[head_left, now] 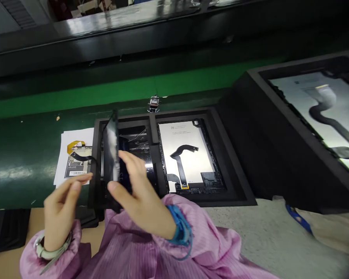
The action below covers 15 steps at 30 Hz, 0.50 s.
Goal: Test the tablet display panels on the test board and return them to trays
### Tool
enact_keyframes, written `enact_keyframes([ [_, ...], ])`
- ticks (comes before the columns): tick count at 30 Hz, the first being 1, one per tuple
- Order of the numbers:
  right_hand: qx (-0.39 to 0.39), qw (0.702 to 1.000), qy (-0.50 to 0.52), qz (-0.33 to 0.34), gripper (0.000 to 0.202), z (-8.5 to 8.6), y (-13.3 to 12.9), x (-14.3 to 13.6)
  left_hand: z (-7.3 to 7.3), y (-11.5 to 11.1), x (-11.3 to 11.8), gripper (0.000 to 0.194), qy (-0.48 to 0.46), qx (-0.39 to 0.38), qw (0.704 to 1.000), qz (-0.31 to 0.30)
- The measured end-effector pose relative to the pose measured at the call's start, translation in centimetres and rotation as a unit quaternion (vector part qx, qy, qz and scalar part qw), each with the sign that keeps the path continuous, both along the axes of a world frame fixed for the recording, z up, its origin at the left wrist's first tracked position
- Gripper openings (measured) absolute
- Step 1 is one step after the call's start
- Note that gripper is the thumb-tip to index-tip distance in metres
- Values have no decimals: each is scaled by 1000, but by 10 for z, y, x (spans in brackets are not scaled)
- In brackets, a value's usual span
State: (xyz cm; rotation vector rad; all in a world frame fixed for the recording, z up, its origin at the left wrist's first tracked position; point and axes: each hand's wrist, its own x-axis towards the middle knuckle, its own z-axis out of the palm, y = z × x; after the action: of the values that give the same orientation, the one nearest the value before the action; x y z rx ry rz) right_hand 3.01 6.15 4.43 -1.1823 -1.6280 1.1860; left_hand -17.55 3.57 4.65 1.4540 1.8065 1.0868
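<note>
A thin dark panel [112, 159] stands on edge over the left compartment of a black foam tray [235, 182]. My right hand [142, 193] grips this panel by its right face and lower edge. A black flex cable [81, 157] runs leftward from it over a printed white sheet [64, 155]. Just left of the panel is my left hand [65, 201], its thumb and fingertips brought together near the sheet's lower edge; anything between them is too small to make out. In the right compartment lies a white-backed screen [177, 135] with a bent black ribbon cable [179, 162].
Stacked black foam trays [258, 135] rise on the right, the top one holding another screen [308, 93]. A small metal-looking object [154, 104] sits on the green surface [192, 83] behind the tray. Dark pieces [8, 228] are at the lower left.
</note>
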Motion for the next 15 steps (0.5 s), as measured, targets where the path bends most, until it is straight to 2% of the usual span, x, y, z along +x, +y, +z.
enact_keyframes([
  [1,15,1000,10,19,66,6,3,-10,8,8,3,26,-72,60,995,33],
  [3,35,998,11,57,67,13,7,-30,20,24,10,34,-183,113,976,33],
  [6,32,995,10,92,64,6,6,-51,31,42,10,60,-195,27,980,21],
  [9,-6,998,20,60,67,-14,-4,-66,36,48,3,63,-191,-60,977,74],
  [11,-16,999,7,30,73,-25,-13,-73,37,49,-1,60,-194,-62,975,89],
  [13,45,998,5,37,78,-29,-20,-78,37,48,-5,57,-184,-44,977,93],
  [15,171,980,38,94,73,-27,-25,-77,36,47,-11,53,-170,-40,981,89],
])
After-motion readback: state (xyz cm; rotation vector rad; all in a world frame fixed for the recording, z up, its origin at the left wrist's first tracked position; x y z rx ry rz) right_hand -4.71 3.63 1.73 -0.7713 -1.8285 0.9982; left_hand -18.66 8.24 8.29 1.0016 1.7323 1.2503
